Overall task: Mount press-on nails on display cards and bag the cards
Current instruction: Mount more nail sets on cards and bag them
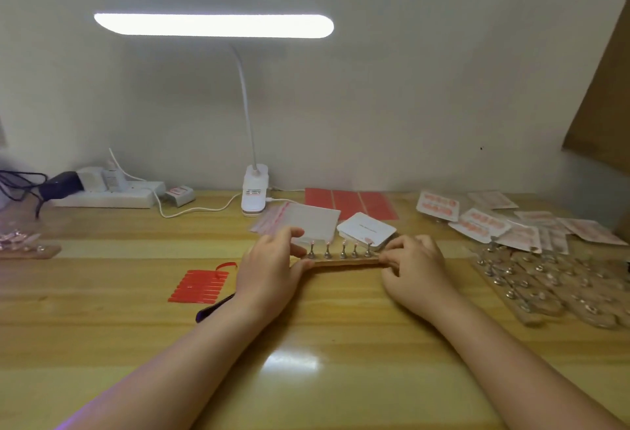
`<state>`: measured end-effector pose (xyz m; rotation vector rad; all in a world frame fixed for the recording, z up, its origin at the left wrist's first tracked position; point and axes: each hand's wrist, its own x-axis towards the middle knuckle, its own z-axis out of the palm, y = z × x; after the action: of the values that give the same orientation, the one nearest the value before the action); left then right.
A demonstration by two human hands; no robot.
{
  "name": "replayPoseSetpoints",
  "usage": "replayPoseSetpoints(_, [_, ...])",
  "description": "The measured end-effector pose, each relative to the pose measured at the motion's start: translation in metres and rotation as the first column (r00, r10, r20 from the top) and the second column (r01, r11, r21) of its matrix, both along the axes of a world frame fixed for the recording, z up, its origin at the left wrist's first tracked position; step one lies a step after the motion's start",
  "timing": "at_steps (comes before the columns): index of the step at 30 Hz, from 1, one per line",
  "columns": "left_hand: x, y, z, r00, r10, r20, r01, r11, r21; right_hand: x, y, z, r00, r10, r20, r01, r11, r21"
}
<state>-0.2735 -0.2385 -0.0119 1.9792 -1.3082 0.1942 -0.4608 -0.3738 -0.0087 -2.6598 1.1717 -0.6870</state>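
A narrow wooden nail stand (344, 261) with several metal pegs carrying small nails lies at the table's middle. My left hand (272, 264) grips its left end and my right hand (414, 264) grips its right end. Just behind the stand lie a stack of clear zip bags (306, 220) and a pile of white display cards (366, 229). Bagged cards with pink nails (477, 221) are spread at the far right.
A red adhesive tab sheet (201, 286) and a dark tool (213, 308) lie left of my left arm. Larger red sheets (351, 203) sit at the back. More peg stands (552, 283) crowd the right. A clip lamp (254, 196) and power strip (109, 196) stand by the wall.
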Motion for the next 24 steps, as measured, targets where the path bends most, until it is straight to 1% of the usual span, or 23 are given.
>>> replayPoseSetpoints(4, [-0.002, -0.002, -0.002, 0.997, 0.006, 0.081, -0.01, 0.999, 0.038, 0.004, -0.001, 0.004, 0.996, -0.086, 0.029, 0.088, 0.995, -0.052])
replayPoseSetpoints(6, [-0.004, -0.003, -0.002, 0.992, -0.005, 0.123, -0.001, 0.999, 0.051, 0.006, -0.003, 0.004, 0.996, -0.092, 0.011, 0.092, 0.994, -0.064])
replayPoseSetpoints(10, [-0.008, 0.0, 0.0, 0.987, -0.039, 0.155, 0.034, 0.999, 0.034, 0.008, -0.008, 0.0, 0.994, 0.024, -0.109, -0.015, 0.997, 0.078])
replayPoseSetpoints(12, [-0.006, 0.004, 0.002, 0.993, -0.059, 0.105, 0.059, 0.998, 0.003, 0.006, -0.011, -0.001, 0.997, 0.011, -0.073, -0.001, 0.991, 0.133])
replayPoseSetpoints(13, [-0.005, 0.007, 0.003, 0.995, -0.073, 0.074, 0.074, 0.997, -0.011, 0.006, -0.012, -0.001, 0.999, -0.01, -0.041, 0.015, 0.991, 0.134])
replayPoseSetpoints(17, [-0.005, 0.016, 0.006, 0.984, -0.18, 0.01, 0.179, 0.984, 0.013, 0.004, -0.012, -0.002, 0.997, -0.073, 0.019, 0.074, 0.997, -0.025])
replayPoseSetpoints(20, [-0.01, 0.018, 0.005, 0.962, -0.266, -0.06, 0.27, 0.961, 0.067, 0.003, -0.011, -0.004, 0.997, -0.072, 0.014, 0.073, 0.995, -0.075])
replayPoseSetpoints(21, [-0.011, 0.017, 0.004, 0.958, -0.282, -0.044, 0.285, 0.955, 0.087, 0.003, -0.011, -0.004, 0.998, -0.065, 0.024, 0.067, 0.995, -0.076])
replayPoseSetpoints(24, [-0.013, 0.015, 0.003, 0.956, -0.285, 0.076, 0.27, 0.95, 0.159, 0.002, -0.012, -0.004, 0.999, -0.04, 0.021, 0.042, 0.995, -0.095])
